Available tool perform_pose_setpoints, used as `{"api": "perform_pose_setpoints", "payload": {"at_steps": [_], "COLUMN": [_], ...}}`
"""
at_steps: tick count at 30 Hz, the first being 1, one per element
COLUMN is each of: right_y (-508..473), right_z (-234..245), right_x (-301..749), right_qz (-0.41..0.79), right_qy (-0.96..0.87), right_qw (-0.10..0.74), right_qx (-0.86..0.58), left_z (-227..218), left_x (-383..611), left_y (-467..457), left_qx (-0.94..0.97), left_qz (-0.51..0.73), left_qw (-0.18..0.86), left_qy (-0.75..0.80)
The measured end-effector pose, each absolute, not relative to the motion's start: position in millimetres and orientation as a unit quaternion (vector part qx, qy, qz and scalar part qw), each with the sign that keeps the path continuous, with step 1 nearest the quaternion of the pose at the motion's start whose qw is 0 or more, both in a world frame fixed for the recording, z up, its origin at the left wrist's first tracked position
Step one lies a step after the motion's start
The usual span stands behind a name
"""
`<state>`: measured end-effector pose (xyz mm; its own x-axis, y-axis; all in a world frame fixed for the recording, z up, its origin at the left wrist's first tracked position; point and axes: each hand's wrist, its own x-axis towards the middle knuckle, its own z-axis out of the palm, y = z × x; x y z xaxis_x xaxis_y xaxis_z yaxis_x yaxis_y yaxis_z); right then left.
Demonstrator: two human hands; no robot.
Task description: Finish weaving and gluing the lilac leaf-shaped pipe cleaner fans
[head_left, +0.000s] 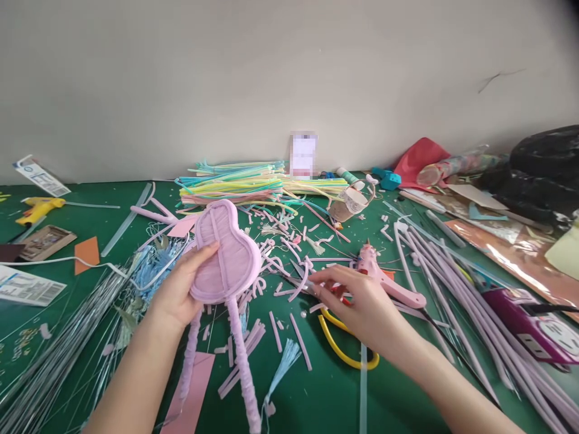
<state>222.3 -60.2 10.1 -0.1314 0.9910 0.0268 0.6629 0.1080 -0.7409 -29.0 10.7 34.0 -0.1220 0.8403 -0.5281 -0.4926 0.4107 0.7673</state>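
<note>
My left hand (pixel 185 283) is closed around the edge of a lilac heart-shaped piece (pixel 235 253), with the thumb flat on its ribbed face. Two legs wrapped in lilac fuzzy stem (pixel 242 361) hang below it. My right hand (pixel 353 295) is lowered to the table, fingers bent together at the blade end of scissors with yellow handles (pixel 335 346). Part of the scissors is hidden under this hand. A curled lilac strip (pixel 303 280) lies by the fingertips. Beyond the hand rests a pink glue gun (pixel 384 283).
Bundles of coloured pipe cleaners (pixel 235 187) lie along the wall beside a propped phone (pixel 303 155). Lilac stems (pixel 447 289) and a purple power strip (pixel 534 325) are at right. Wires (pixel 58 343), a blue tassel (pixel 287 358) and a yellow glue gun (pixel 40 208) occupy the left and middle.
</note>
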Motion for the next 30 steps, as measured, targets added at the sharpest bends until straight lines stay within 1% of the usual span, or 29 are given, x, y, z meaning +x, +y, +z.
{"api": "perform_pose_setpoints", "payload": {"at_steps": [2, 3, 6, 8, 10, 14, 16, 20, 22, 25, 30], "right_y": [-59.8, -59.4, -58.3, -57.4, -56.5, -56.1, -56.8, -57.8, -57.9, -58.7, -62.5], "right_z": [4.4, 1.8, -4.1, -7.4, -10.6, -12.3, -8.8, 1.2, 3.3, 2.5, 3.2], "right_x": [216.8, 213.8, 205.6, 201.9, 200.3, 201.3, 202.2, 204.0, 205.0, 205.8, 202.5], "right_qz": [0.208, 0.169, 0.081, 0.043, 0.019, 0.017, 0.024, 0.045, 0.056, 0.072, 0.080], "right_qy": [-0.756, -0.782, -0.836, -0.852, -0.859, -0.863, -0.851, -0.814, -0.800, -0.785, -0.795], "right_qw": [0.220, 0.192, 0.120, 0.097, 0.091, 0.121, 0.165, 0.280, 0.320, 0.343, 0.334], "right_qx": [-0.580, -0.568, -0.529, -0.512, -0.503, -0.491, -0.497, -0.508, -0.504, -0.512, -0.500], "left_z": [33.6, 32.8, 27.2, 21.4, 15.6, 9.0, 8.5, 8.9, 8.4, 6.5, 0.5], "left_x": [-28.2, -28.3, -29.4, -29.0, -26.9, -19.5, -16.4, -13.6, -13.2, -12.1, -6.6], "left_y": [10.4, 9.9, 6.5, 3.3, 0.3, -3.9, -5.4, -7.0, -7.2, -7.7, -9.3], "left_qx": [0.142, 0.126, 0.057, 0.039, 0.056, 0.081, 0.086, 0.112, 0.128, 0.142, 0.140], "left_qz": [0.536, 0.542, 0.552, 0.538, 0.505, 0.464, 0.452, 0.435, 0.429, 0.415, 0.403], "left_qw": [0.646, 0.664, 0.754, 0.800, 0.828, 0.850, 0.855, 0.863, 0.865, 0.872, 0.883], "left_qy": [0.524, 0.500, 0.350, 0.261, 0.237, 0.237, 0.239, 0.232, 0.226, 0.215, 0.198]}}
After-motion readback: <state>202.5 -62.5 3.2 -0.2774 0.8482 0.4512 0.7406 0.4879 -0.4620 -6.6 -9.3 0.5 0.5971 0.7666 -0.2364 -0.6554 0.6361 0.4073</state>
